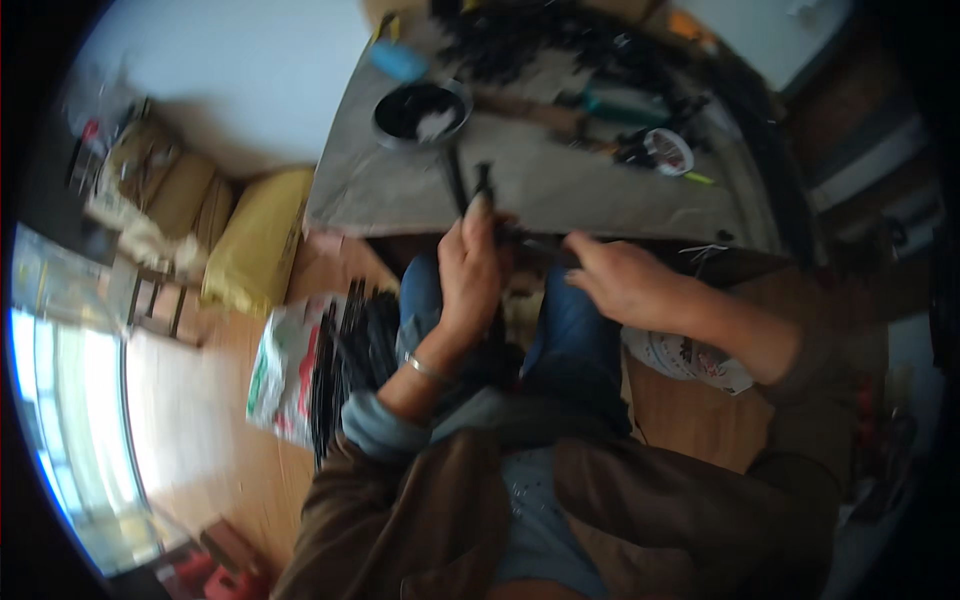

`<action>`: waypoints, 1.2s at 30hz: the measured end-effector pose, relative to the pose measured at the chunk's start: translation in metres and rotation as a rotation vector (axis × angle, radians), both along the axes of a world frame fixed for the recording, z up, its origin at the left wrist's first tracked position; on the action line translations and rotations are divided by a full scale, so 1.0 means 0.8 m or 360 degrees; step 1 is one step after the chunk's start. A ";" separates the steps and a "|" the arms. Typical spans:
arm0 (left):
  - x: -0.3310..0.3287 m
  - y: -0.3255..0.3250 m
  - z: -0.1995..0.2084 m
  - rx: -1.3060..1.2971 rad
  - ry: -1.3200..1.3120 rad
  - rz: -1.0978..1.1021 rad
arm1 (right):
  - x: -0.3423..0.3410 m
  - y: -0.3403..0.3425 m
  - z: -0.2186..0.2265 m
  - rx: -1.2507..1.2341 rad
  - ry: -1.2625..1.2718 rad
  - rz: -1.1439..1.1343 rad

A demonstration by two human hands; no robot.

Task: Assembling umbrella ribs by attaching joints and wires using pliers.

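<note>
The left hand (468, 270), raised before the table's near edge, is closed around a slender black piece with a flared upper end (485, 180); the piece projects upward past the thumb, its lower part hidden by the fingers. The right hand (622, 280) lies just to the right, fingers curled and pointing toward the left hand. A thin, dark, blurred length (538, 243) spans the gap between the hands; whether the right fingers grip it cannot be told. The left forearm slants upward, with a silver-coloured metal bangle (427, 368) at the wrist; the right forearm enters from the right. Both hands are above the lap, in blue jeans (575, 325). Beyond, on the grey-topped table (350, 190), stand a round black bowl with a pale rim (400, 113) and, farther back, a heap of small black parts (520, 45). Long black strips (350, 365) stand beside the left leg.
</note>
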State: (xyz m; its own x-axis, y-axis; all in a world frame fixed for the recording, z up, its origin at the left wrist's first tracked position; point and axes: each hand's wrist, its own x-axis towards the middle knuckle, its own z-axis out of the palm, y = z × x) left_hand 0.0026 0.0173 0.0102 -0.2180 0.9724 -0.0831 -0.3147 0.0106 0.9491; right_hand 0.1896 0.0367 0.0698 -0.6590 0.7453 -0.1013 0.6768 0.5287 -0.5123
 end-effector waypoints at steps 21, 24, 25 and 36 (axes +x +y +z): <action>-0.062 0.035 0.158 0.0869 -0.0398 0.0285 | -0.020 -0.025 -0.088 -0.1331 0.0795 0.0127; -0.097 0.041 0.118 0.0718 -0.0845 0.0246 | -0.010 -0.060 -0.128 -0.1813 0.1674 0.0021; -0.104 0.039 0.080 0.0622 -0.0925 0.0210 | 0.003 -0.060 -0.135 -0.1816 0.2010 -0.0013; 0.048 -0.043 -0.006 0.0441 0.0376 -0.0747 | 0.070 -0.015 -0.106 -0.0231 0.1434 -0.1130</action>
